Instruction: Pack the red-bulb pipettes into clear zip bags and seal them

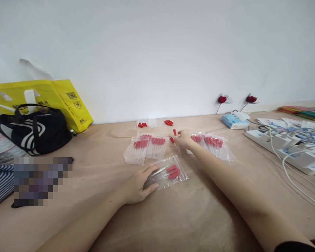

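My left hand (140,185) lies on the near table with thumb and fingers around the left end of a clear zip bag (161,183). Inside that bag are several glass droppers with red rubber bulbs (173,171). Farther off, my right hand (185,140) has its fingers pinched at a red-bulbed dropper (172,140), its stem partly hidden by the fingers. Another red bulb (174,132) shows just beyond the fingertips. Filled dropper bags lie to both sides: some at the left (140,150), others at the right (214,147), partly behind my right forearm.
Loose red bulbs (168,123) lie by the wall on clear bags. A yellow bag (76,105) and a black bag (52,129) stand left. At right are a tissue pack (235,120), power strips (286,150) with cables, and two artificial roses (222,99).
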